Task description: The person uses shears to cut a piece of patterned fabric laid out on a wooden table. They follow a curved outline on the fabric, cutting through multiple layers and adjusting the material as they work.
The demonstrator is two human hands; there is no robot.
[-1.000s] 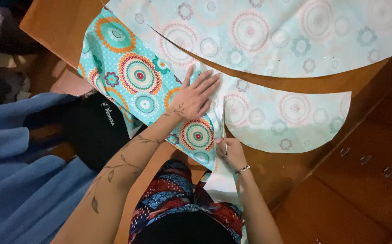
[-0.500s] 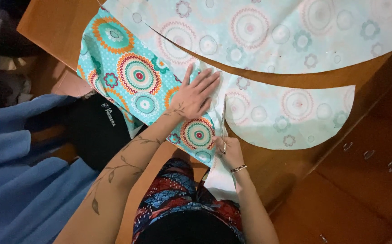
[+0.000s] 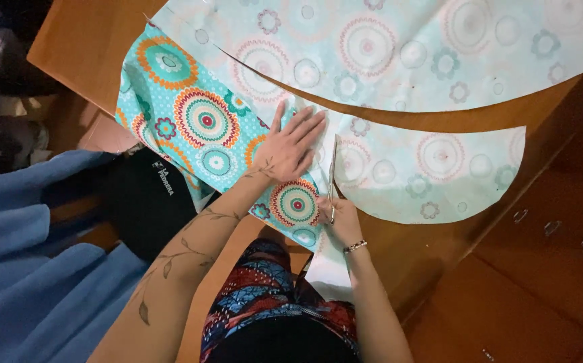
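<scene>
Little has shifted since a second ago: your left hand stays planted in the same spot and your right hand has only crept a touch along the cut line. Nearest you, your right hand is closed around the handles of the scissors, whose blades point away from you along the edge where the bright print meets the paler side; how far the blades gape, you cannot tell from here. Just beyond, your left hand lies flat with fingers spread on the patterned fabric, pinning it so the cloth does not drag under the blades. To the right lies a curved cut piece, pale side up, and farther off a larger curved piece, both resting on the wooden surface.
</scene>
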